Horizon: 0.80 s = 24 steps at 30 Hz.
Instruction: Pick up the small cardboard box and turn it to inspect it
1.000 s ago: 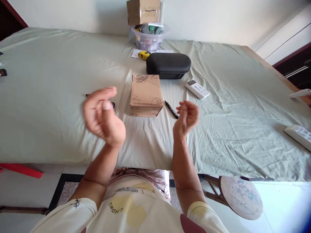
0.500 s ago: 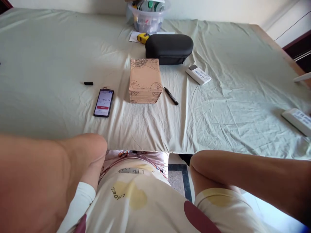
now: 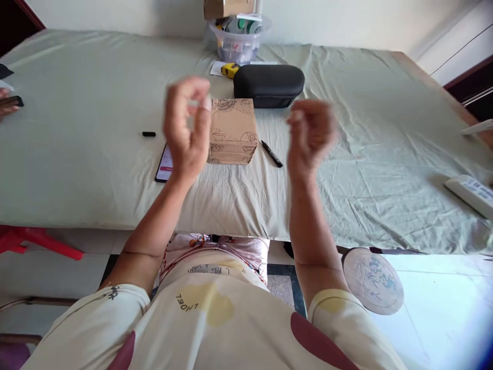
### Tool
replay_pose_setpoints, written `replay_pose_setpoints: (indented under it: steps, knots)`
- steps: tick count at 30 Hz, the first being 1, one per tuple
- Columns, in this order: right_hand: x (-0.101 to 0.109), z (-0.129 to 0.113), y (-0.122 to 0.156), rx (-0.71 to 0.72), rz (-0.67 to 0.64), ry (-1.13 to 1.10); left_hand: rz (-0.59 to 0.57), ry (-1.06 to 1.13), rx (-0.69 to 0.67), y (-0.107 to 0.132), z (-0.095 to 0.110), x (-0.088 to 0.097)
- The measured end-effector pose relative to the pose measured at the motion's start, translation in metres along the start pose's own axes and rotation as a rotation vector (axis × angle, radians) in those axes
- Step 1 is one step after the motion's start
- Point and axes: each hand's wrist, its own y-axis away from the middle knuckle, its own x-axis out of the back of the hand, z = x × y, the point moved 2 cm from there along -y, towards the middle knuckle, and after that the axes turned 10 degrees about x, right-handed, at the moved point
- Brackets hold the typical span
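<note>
Both my hands are raised in the air over the near part of a table covered by a pale green cloth (image 3: 84, 169). My left hand (image 3: 187, 128) has its fingers curled toward the thumb with nothing seen in them. It hangs in front of a phone (image 3: 164, 167) with a lit screen and just left of a brown paper-wrapped box (image 3: 232, 131). My right hand (image 3: 310, 133) is smeared by motion, its fingers bent inward, right of a black marker (image 3: 271, 153). A small black cap (image 3: 148, 134) lies left of the phone.
Behind the box lie a black zip case (image 3: 268, 85), a yellow tape measure (image 3: 230, 70) and a plastic tub (image 3: 235, 41) under a cardboard box (image 3: 227, 7). A white remote (image 3: 470, 189) lies far right. Another person's hand (image 3: 5, 103) shows at the left edge. A round stool (image 3: 373, 280) stands below.
Half a second ago my arms were drawn in close under the camera and the hands were out of view. Both hands have since come up over the table, and the left one hides part of the phone.
</note>
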Motion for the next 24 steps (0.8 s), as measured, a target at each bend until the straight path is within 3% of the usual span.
replay_pose_setpoints:
  steps: [2, 5, 8, 12, 17, 24]
  knots:
    - [-0.018, 0.011, 0.007, 0.0, -0.036, 0.023, -0.042, -0.02, -0.046, 0.004, -0.024, -0.015]
    - [-0.048, 0.04, 0.032, -0.072, -0.17, -0.028, -0.103, -0.062, -0.002, 0.019, -0.076, -0.039]
    - [-0.065, 0.065, 0.057, -0.149, -0.146, -0.083, -0.169, -0.068, 0.024, 0.034, -0.111, -0.054]
    - [-0.07, 0.075, 0.072, -0.225, -0.125, -0.081, -0.111, -0.082, 0.048, 0.042, -0.122, -0.061]
    - [-0.064, 0.071, 0.077, -0.247, -0.241, -0.082, -0.04, -0.096, 0.06, 0.047, -0.126, -0.069]
    - [-0.071, 0.073, 0.078, -0.12, -0.168, -0.064, -0.083, -0.07, 0.008, 0.053, -0.139, -0.073]
